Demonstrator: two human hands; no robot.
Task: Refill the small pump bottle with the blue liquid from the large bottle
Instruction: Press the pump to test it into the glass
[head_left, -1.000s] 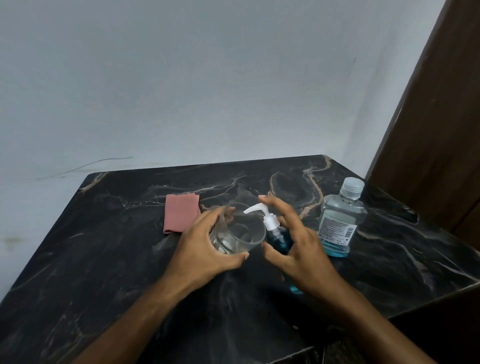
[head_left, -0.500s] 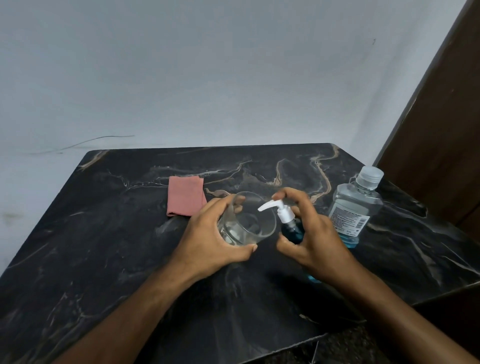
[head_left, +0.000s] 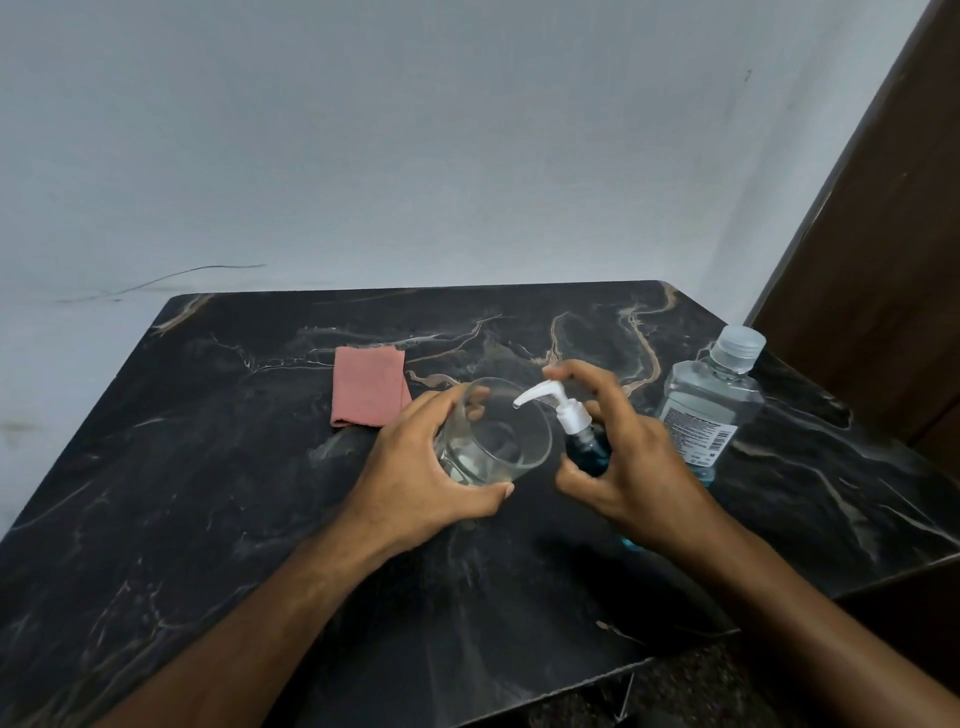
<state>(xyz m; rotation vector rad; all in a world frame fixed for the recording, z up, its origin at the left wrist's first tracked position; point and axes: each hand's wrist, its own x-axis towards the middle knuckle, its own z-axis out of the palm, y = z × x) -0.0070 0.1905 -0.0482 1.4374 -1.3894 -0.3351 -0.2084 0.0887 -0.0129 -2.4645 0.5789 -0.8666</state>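
My left hand (head_left: 415, 475) grips a clear drinking glass (head_left: 493, 431), tilted with its mouth toward the right. My right hand (head_left: 631, 457) is wrapped around the small pump bottle (head_left: 587, 447), which holds blue liquid and has a white pump head (head_left: 558, 402). The pump's nozzle reaches over the rim of the glass, and my index finger arches above the pump top. The large bottle (head_left: 709, 405) stands capped just right of my right hand, with clear walls, a white label and a little blue liquid at its base.
A folded pink cloth (head_left: 369, 387) lies on the black marble table (head_left: 208, 493) behind my left hand. A pale wall rises behind the table, and a dark wooden panel (head_left: 883, 260) stands at the right. The table's near right corner edge runs close to my right forearm.
My right hand has closed around the small pump bottle and tilted its nozzle over the glass. The glass stays in my left hand. The view has shifted slightly.
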